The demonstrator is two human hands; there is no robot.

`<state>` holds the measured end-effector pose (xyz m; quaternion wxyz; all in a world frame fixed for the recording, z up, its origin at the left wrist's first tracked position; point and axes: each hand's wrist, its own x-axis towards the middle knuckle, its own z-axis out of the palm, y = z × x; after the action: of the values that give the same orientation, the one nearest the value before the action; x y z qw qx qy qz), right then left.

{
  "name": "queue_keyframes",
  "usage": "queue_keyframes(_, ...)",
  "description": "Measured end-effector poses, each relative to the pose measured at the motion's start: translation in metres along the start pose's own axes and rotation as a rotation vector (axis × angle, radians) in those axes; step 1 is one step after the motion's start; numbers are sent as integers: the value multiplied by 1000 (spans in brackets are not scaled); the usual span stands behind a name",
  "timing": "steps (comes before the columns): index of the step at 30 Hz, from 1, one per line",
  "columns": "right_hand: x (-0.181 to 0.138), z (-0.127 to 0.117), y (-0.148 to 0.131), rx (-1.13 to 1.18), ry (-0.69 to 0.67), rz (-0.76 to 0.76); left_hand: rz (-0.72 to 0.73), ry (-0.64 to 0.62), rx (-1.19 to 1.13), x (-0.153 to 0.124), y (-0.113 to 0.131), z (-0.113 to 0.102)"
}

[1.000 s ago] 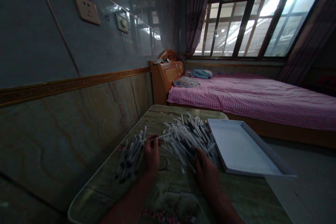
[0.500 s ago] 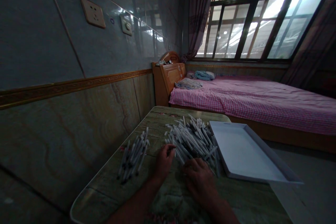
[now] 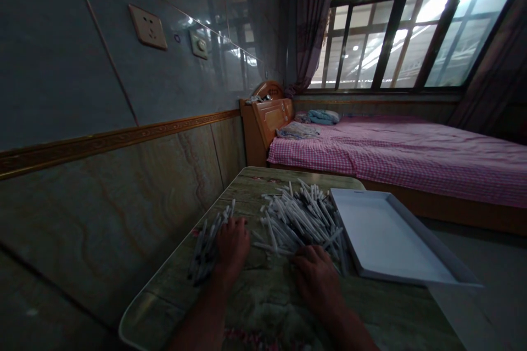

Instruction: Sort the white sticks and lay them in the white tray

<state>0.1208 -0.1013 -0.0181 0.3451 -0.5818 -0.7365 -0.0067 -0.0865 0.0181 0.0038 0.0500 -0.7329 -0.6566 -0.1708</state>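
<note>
Sticks, thin and white with darker tips at one end, lie in two groups on the table (image 3: 267, 296) in front of me. The big pile (image 3: 302, 214) sits toward the middle and far side of the table, a loose heap with the sticks crossing every way and a few ends poking up. The small bundle (image 3: 206, 247) lies well to the left of it, near the table's wall-side edge, and there the sticks run roughly side by side, pointing away from me.

My left hand (image 3: 233, 244) rests palm down at the right edge of the small bundle, fingers stretched forward and touching the sticks. The light is dim, and I cannot tell whether it pinches any of them. My right hand (image 3: 315, 277) lies palm down at the near edge of the big pile, fingers bent onto the nearest sticks. Whether one is gripped under them I cannot tell either.

A shallow white tray (image 3: 382, 236) lies just to the right of the big pile, its near corner hanging past the table edge. Beyond the table stands a bed (image 3: 411, 148) with a pink checked cover.
</note>
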Motion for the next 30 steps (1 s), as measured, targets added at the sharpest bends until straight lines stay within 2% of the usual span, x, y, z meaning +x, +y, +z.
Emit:
queue_keyframes(5,0,2,2,9,4,4,7,-76,31,0,-1,4)
queue_keyframes(12,0,2,0,0,6,14,74,-160,-243,5,-2,18)
queue_keyframes(15,0,2,0,6,25,20,87,-195,-263,3,2,21)
queue_keyframes(20,0,4,2,44,65,11,55,-237,-209,1,4,17)
queue_keyframes(23,0,4,2,50,92,-3,-12,-245,-279,2,5,16)
queue_keyframes(25,-1,4,2,42,110,-10,-97,-243,-436,3,6,17)
queue_keyframes(30,-1,3,1,56,109,-10,-388,-220,-1259,7,10,26)
